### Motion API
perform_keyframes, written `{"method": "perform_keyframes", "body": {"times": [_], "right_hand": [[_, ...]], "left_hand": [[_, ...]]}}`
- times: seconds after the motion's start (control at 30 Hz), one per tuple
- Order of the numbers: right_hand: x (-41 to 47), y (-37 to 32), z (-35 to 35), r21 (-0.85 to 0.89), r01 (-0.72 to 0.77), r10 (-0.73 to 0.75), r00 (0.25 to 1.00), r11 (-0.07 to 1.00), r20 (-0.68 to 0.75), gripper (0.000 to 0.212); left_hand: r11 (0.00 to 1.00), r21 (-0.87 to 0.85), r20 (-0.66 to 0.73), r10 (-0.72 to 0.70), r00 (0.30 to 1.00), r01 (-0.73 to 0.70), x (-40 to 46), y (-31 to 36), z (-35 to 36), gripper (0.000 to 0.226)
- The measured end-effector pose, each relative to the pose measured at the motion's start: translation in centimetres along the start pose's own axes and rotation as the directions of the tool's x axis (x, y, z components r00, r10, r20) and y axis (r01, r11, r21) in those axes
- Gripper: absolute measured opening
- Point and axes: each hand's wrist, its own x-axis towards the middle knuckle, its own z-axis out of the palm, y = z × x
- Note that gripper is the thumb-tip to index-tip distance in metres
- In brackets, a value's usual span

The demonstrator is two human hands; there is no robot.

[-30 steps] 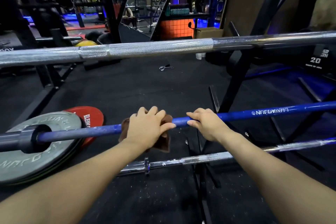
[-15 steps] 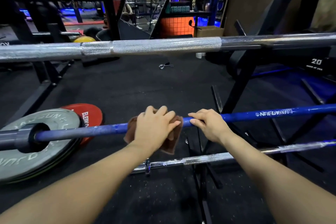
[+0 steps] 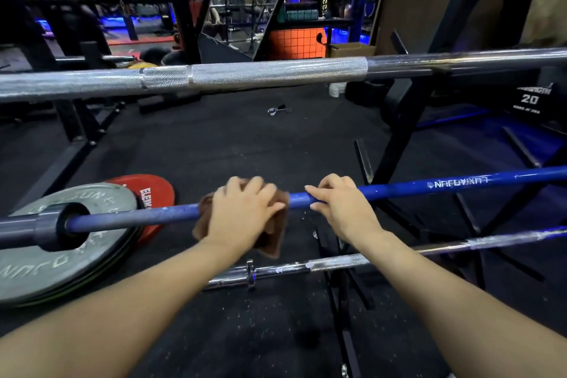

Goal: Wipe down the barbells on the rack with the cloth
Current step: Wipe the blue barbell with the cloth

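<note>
The blue barbell (image 3: pixel 429 186) runs across the middle of the frame, rising slightly from the left edge to the right edge, with white lettering on its shaft at centre right. The left hand (image 3: pixel 242 213) sits on it just left of centre, its fingers (image 3: pixel 260 190) curled over a brown cloth (image 3: pixel 277 235) that is wrapped around the shaft; the cloth's loose corner hangs below the bar. The right hand (image 3: pixel 343 207) grips the bare blue shaft just beside the cloth, fingers bent over the top of the bar and thumb side pointing toward the left hand.

Above, across the upper part of the frame, lies a thick silver barbell (image 3: pixel 276 75) with a knurled section, resting on the black rack (image 3: pixel 395 144). Below the hands, a thinner chrome barbell (image 3: pixel 337 262) crosses the lower centre, smeared with white patches.

At the left edge, a grey weight plate (image 3: pixel 61 267) leans by the blue bar's sleeve, with a red plate (image 3: pixel 153 190) behind it. A spring collar (image 3: pixel 276 110) lies on the black floor (image 3: pixel 245 150) at upper centre.
</note>
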Motion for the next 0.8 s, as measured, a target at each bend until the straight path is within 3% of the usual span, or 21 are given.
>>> {"method": "perform_keyframes", "body": {"times": [0.1,0.2,0.4,0.57,0.7,0.8], "right_hand": [[0.0,-0.2,-0.3,0.002,-0.019,0.019,1.000,1.000,-0.014,0.033],[0.2,-0.7,-0.4,0.025,-0.066,0.066,0.998,0.998,-0.024,0.032],[1.7,-4.7,0.9,0.002,0.030,-0.030,0.997,1.000,0.064,0.035],[2.4,-5.8,1.0,0.130,-0.076,0.067,0.995,0.989,0.070,0.029],[2.3,-5.6,1.0,0.167,-0.095,0.088,0.995,0.981,0.049,0.022],[2.5,-5.9,1.1,0.157,-0.104,0.100,0.994,0.982,0.033,0.021]], "left_hand": [[0.999,0.008,-0.023,0.033,0.999,-0.033,2.2,3.9,0.5,0.040],[0.991,0.038,0.037,0.129,0.991,-0.130,1.4,1.5,0.6,0.042],[0.996,0.077,0.050,0.031,0.998,-0.034,-4.1,-10.3,-1.2,0.037],[0.984,0.093,-0.018,-0.150,0.988,0.151,-3.2,-6.8,-1.1,0.038],[0.997,0.010,-0.026,-0.081,0.996,0.081,-0.6,-1.1,-0.2,0.034],[0.998,0.017,0.013,0.063,0.998,-0.063,-1.8,-4.5,-0.4,0.033]]}}
